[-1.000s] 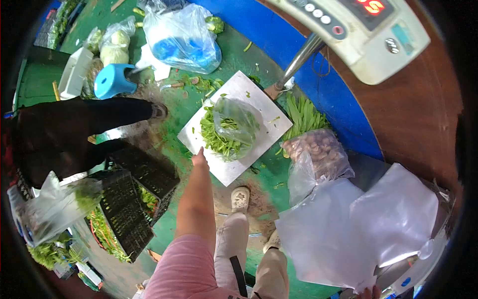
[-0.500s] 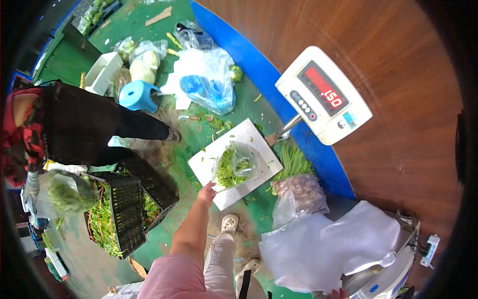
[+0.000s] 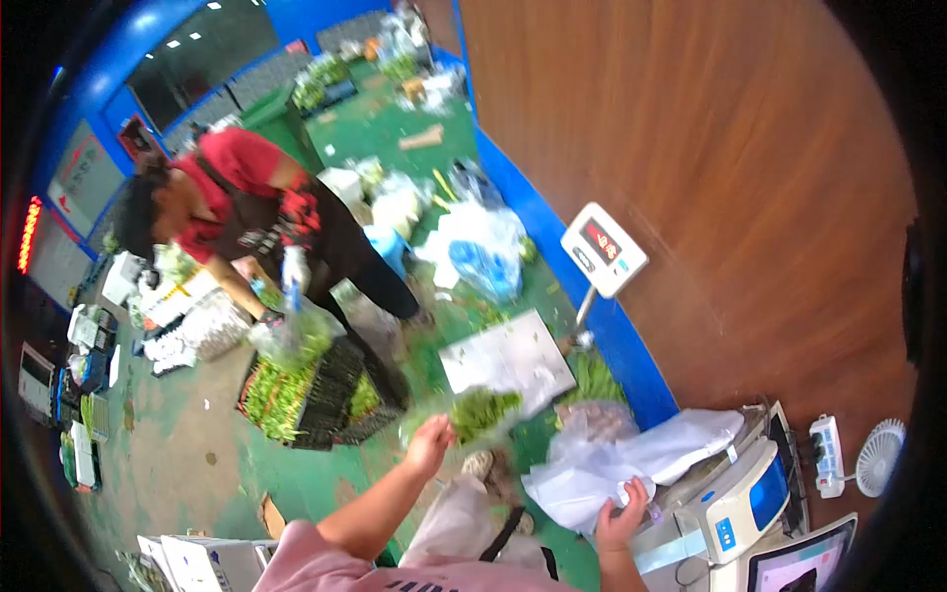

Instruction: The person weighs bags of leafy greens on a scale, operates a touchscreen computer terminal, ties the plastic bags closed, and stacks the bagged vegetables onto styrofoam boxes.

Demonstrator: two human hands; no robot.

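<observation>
My left hand (image 3: 430, 446) is closed on a clear plastic bag of leafy greens (image 3: 483, 412), held up near the front edge of the white scale platform (image 3: 508, 355). The scale's display head (image 3: 604, 249), on a pole beside the brown panel, shows red digits too blurred to read. My right hand (image 3: 621, 515) is at the lower right, thumb and fingers apart, beside a pile of white plastic bags (image 3: 582, 483). Close to that hand is a white machine with a blue panel (image 3: 735, 508), which looks like a label printer.
A co-worker in a red top (image 3: 247, 163) bends over a black crate (image 3: 330, 400) of greens, handling a plastic bag (image 3: 296, 335). Bagged produce (image 3: 483, 247) lies on the green floor. A screen (image 3: 804, 562) and small fan (image 3: 880, 459) are at right.
The bag of greens has come off the scale platform in my left hand. My right hand has come further into view beside the plastic bags. The view has tilted up, showing more of the co-worker.
</observation>
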